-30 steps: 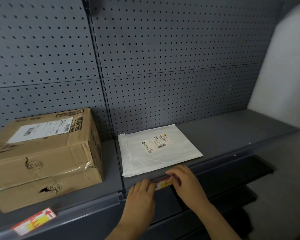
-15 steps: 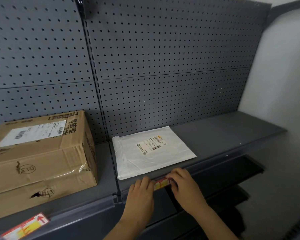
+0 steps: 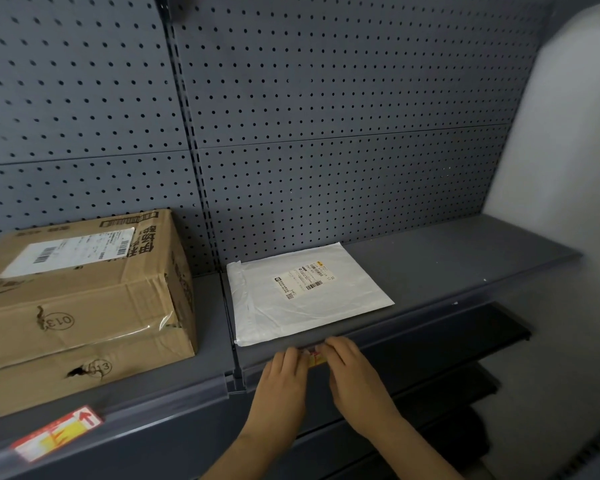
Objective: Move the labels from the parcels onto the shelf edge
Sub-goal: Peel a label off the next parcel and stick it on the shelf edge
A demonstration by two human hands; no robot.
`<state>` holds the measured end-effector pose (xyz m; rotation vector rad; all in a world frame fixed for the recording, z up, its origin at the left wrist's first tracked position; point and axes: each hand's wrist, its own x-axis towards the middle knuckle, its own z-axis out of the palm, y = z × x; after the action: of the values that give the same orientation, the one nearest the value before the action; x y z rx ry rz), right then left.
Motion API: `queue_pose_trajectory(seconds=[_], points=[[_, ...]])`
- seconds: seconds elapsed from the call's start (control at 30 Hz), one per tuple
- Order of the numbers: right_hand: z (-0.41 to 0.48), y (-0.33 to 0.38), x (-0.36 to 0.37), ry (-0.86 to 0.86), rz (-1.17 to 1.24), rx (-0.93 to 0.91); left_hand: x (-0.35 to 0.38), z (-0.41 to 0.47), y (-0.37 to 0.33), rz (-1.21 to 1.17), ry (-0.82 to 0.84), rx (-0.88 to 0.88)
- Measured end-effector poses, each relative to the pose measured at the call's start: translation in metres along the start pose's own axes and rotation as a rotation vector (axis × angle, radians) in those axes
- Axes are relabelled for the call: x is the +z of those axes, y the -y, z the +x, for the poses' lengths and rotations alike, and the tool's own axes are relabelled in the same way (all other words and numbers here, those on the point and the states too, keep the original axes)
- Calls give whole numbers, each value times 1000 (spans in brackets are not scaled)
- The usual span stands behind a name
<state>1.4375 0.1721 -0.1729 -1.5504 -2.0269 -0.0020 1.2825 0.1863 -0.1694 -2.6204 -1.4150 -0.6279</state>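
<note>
Two bare hands are seen nearest, at 6 o'clock in the view, laid against the grey metal shelf edge. The left hand is held with fingers nearly straight and pressed together, their tips touching the left end of a small red-and-yellow label, which is set on the shelf edge between the hands. The right hand, at 3 o'clock of the left, is bent over the label's right end. Whether that end is pinched or only pressed cannot be told, the thumb being hidden. A second label in red, yellow and white is seen on the edge strip at 8 o'clock. A black lower shelf is glimpsed at 4 o'clock. Farther back, a flat white plastic mailer bag with a printed slip is laid on the shelf at 12 o'clock of the hands, its near border just beside the shelf edge. A brown taped cardboard box, marked 013, is stood at 9 o'clock, well apart from the hands. Farthest, a grey perforated back panel is seen.
</note>
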Motion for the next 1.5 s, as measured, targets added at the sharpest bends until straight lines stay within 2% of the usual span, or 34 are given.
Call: queue_pose_trajectory(seconds=[0.2, 0.33, 0.47, 0.7, 0.87, 1.13, 1.37, 1.5], points=[[-6, 5, 5, -14, -61, 26, 2, -3, -1, 76, 6, 30], [-10, 20, 16, -34, -89, 99, -9, -12, 1, -8, -16, -20], [-4, 66, 35, -14, 19, 6, -25, -49, 27, -34, -1, -145], [15, 190, 71, 38, 230, -260, -85, -134, 117, 22, -21, -442], [34, 252, 93, 59, 278, -302, -120, -183, 177, 66, -54, -556], [45, 297, 116, -15, 130, -153, -130, -203, 231, -55, -80, -434], [43, 289, 104, -41, 0, -158, -128, -196, 237, -122, -46, -284], [38, 282, 102, -27, -24, -182, -131, -192, 230, -125, -24, -261]])
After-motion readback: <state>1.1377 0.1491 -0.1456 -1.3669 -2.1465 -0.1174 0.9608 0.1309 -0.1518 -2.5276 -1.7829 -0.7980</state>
